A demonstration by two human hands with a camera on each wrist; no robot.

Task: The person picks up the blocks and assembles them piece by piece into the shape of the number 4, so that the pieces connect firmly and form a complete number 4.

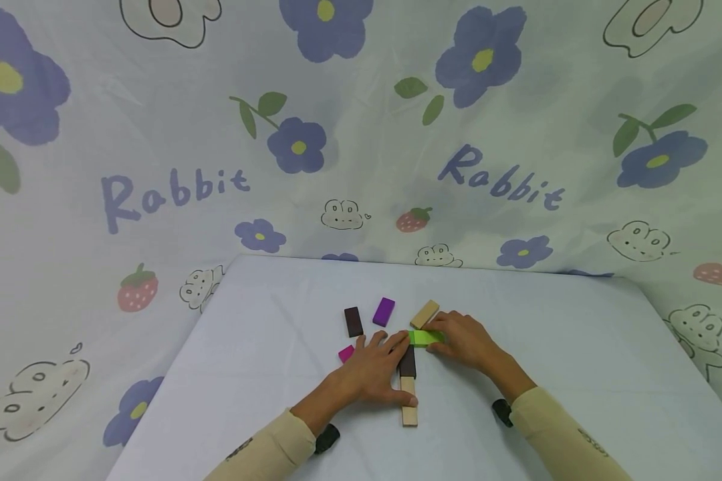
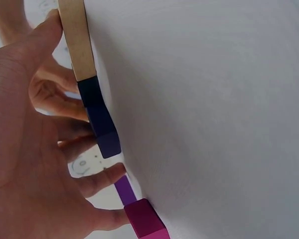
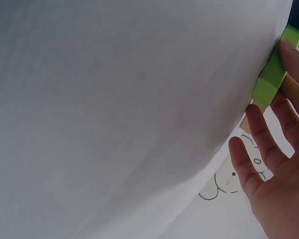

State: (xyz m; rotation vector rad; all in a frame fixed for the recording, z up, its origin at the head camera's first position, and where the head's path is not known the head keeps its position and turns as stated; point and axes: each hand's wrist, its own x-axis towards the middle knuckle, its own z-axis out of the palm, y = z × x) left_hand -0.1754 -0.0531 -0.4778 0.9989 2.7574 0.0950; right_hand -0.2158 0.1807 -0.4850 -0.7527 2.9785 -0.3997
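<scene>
My right hand pinches a lime-green block between thumb and fingers, at the far end of a row of small blocks. In the right wrist view its ring and little fingers stretch out past the green block. My left hand lies spread over the row. Its thumb touches a pale wooden block, while other fingers reach to a dark navy block, hidden under the hand in the head view. A dark brown block continues the row toward the wooden blocks.
Loose blocks lie behind the hands: a dark brown one, a purple one and a tan one. A magenta block sits beside the left fingers. A white cloth covers the table; a patterned curtain hangs behind.
</scene>
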